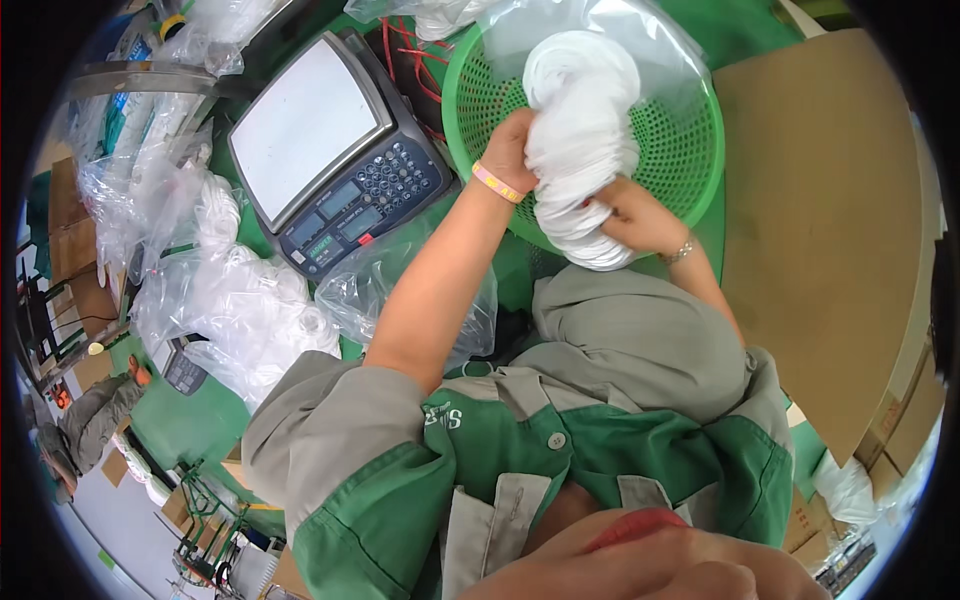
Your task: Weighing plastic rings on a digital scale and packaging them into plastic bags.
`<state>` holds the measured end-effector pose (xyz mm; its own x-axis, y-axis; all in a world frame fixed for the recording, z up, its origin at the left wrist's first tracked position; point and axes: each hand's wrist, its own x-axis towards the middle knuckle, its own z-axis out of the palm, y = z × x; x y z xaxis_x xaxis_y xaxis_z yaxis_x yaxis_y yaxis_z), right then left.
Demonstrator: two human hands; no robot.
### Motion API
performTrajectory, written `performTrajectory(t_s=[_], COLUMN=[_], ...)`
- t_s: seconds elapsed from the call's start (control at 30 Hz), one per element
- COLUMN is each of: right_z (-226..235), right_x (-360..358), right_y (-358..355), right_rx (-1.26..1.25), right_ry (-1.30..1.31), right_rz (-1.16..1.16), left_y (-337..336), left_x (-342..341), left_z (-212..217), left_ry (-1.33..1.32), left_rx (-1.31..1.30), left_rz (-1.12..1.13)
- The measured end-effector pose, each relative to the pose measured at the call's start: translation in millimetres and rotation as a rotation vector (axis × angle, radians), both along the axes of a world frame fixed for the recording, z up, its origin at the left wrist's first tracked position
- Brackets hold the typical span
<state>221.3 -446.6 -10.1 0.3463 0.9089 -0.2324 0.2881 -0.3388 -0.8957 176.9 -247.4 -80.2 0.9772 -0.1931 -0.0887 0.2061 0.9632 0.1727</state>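
A thick bundle of white rings (583, 140), thin, flat and stacked like a coil, was gripped from both sides over the near rim of a green basket (690, 150). The left hand (508, 150) was pressed against its left flank, fingers wrapped into the stack; the right hand (640, 215) was closed around its lower end, seemingly so the loose rings stayed together. The basket was perforated plastic lined with a clear bag. Farther left, a grey scale (335, 150) and crinkled clear bags (240, 300) were seen.
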Motion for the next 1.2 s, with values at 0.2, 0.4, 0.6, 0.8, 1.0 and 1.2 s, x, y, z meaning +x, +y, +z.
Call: performTrajectory(t_s=[0.2, 0.4, 0.6, 0.8, 1.0, 1.2], right_z=[-65, -41, -21, -22, -64, -11], right_x=[28, 46, 46, 37, 51, 40], right_y=[-33, -11, -9, -14, -18, 21], right_rx=[0.584, 0.906, 0.544, 0.618, 0.776, 0.605], right_ry=[1.341, 1.4, 0.732, 0.595, 1.406, 0.967], right_rz=[-0.504, -0.489, -0.384, -0.161, -0.34, -0.32], left_y=[-28, -30, -16, -4, -38, -45], left_x=[-1, -19, -9, 10, -10, -30], left_z=[55, 46, 54, 62, 58, 23], left_ry=[-0.121, -0.194, 0.088, 0.049, -0.298, -0.297], left_rx=[0.629, 0.741, -0.05, 0.444, 1.231, 1.703], left_rz=[-0.044, -0.271, -0.051, 0.0, -0.333, -0.504])
